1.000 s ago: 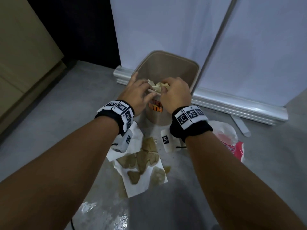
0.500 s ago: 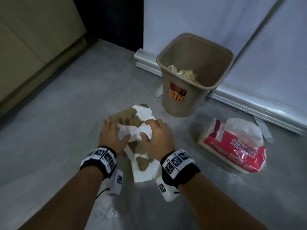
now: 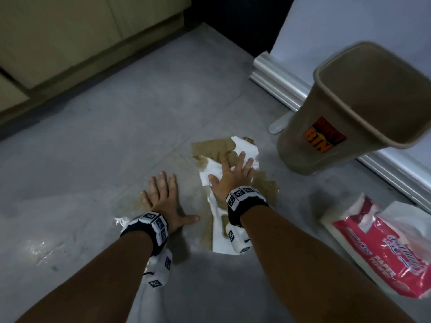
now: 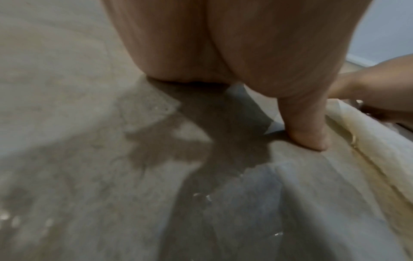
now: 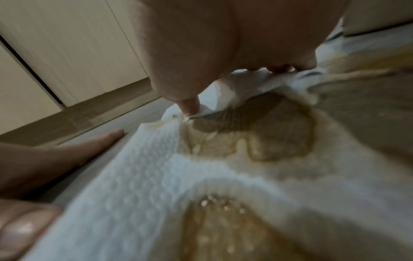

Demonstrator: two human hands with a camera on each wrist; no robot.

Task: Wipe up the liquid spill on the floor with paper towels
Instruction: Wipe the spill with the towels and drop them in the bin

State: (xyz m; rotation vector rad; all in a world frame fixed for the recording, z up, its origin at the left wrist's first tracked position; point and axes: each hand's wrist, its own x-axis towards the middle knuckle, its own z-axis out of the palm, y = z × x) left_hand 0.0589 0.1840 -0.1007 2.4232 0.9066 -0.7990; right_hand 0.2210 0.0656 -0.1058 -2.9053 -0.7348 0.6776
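Soaking through in brown patches, the paper towel (image 3: 229, 173) lies flat on the grey floor (image 3: 116, 136) over the brown spill (image 3: 265, 185), just in front of the tan bin (image 3: 326, 136). The right hand (image 3: 233, 176) presses on it with fingers spread and straight; the left hand (image 3: 163, 199) rests flat on bare floor just beside it, fingers apart too. I'd worry the sheet is nearly saturated: dragged hard, it could tear or smear liquid outward past its edge, where wet floor shows already. Another wet patch (image 3: 46, 248) glistens well to the left, uncovered. The red paper towel pack (image 3: 384, 250) sits near the right arm.
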